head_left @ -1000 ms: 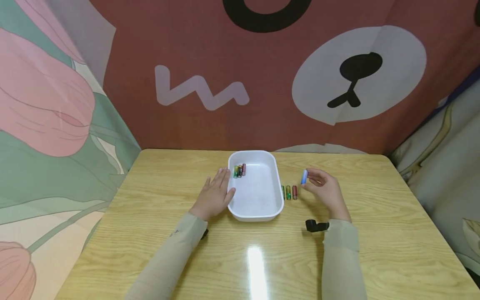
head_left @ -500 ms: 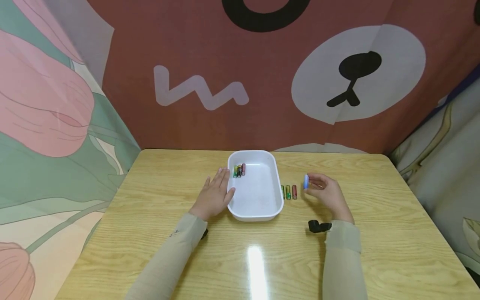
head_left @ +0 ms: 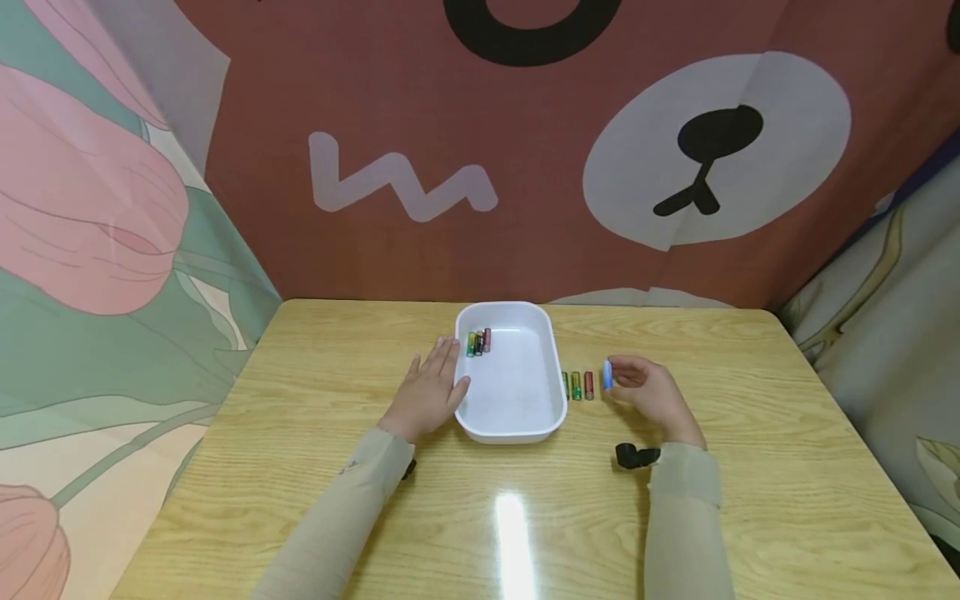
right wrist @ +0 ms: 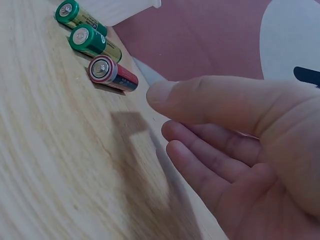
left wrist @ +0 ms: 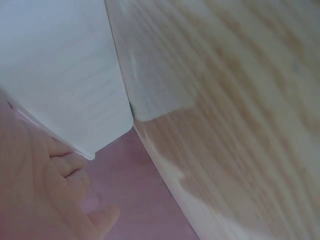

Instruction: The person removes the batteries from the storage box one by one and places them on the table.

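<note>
My right hand (head_left: pixel 652 396) pinches a blue battery (head_left: pixel 607 375) upright-looking at its fingertips, just right of a red battery (head_left: pixel 588 385). In the right wrist view the thumb hides the blue battery. Left of the red one lie a green-and-yellow battery (head_left: pixel 577 385) and another green battery (right wrist: pixel 80 15), partly behind the tray in the head view. My left hand (head_left: pixel 427 392) rests its straight fingers against the left rim of the white tray (head_left: pixel 512 435). In the tray's far left corner sit a green battery (head_left: pixel 471 344), a dark battery (head_left: pixel 479 343) and a reddish battery (head_left: pixel 487 339).
All this is on a wood-grain table (head_left: pixel 360 350). A printed cloth (head_left: pixel 525 250) hangs right behind its far edge. A black wrist camera (head_left: pixel 636 456) sits below my right cuff, low over the tabletop.
My right hand has brought the blue battery nearer to me, down beside the red one. The left hand and the tray have stayed in place.
</note>
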Demonstrator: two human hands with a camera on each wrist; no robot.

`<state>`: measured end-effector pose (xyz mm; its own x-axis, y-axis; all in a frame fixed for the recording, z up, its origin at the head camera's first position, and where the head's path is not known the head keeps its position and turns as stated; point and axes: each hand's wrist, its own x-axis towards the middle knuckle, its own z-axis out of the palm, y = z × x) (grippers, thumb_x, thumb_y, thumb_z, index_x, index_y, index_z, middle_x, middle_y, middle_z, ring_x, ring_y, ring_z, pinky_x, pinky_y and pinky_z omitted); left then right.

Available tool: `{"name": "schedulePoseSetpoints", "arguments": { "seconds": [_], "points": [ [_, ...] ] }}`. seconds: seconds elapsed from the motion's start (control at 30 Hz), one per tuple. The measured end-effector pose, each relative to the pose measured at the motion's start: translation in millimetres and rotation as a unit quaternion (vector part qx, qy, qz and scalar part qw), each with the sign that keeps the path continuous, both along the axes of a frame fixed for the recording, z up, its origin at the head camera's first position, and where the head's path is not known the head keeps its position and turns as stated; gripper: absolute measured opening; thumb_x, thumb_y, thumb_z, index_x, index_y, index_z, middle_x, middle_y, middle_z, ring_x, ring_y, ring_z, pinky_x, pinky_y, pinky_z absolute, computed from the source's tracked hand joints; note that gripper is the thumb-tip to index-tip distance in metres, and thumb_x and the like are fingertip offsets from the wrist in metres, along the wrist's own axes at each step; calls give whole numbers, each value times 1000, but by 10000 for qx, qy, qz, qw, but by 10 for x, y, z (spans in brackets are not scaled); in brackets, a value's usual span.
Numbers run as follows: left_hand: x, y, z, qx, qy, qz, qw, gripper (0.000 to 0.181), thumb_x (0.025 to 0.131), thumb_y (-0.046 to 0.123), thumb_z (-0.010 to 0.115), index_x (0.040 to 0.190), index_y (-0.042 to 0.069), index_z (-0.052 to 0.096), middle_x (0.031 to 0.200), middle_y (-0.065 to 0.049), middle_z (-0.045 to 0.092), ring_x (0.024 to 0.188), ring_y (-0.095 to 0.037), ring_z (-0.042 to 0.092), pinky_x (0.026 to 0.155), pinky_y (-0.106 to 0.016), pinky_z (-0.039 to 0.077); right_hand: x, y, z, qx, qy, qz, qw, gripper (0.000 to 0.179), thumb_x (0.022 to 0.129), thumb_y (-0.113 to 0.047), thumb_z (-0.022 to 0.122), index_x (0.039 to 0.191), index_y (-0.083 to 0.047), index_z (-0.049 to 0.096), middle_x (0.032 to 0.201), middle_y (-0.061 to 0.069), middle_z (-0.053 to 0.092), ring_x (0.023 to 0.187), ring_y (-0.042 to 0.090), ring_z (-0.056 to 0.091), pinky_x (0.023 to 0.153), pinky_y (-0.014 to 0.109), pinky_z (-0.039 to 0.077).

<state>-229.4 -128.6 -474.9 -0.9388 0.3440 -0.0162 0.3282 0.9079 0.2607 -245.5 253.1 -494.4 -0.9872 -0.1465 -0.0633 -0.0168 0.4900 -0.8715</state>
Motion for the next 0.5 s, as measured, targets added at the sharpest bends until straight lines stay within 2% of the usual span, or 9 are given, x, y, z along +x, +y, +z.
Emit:
{"name": "schedulePoseSetpoints", "arguments": {
  "seconds": [0.5],
  "points": [
    [3, 8, 3, 43, -41, 19, 10000, 69, 110, 42, 32, 162, 4, 8, 170, -11, 7, 156, -25, 1, 124, -55, 11, -12, -14, -63, 310, 67, 175, 9993, 54, 91, -2, 73, 142, 4, 53, 138, 27, 57, 127, 45, 55, 108, 53, 45]
  ]
}}
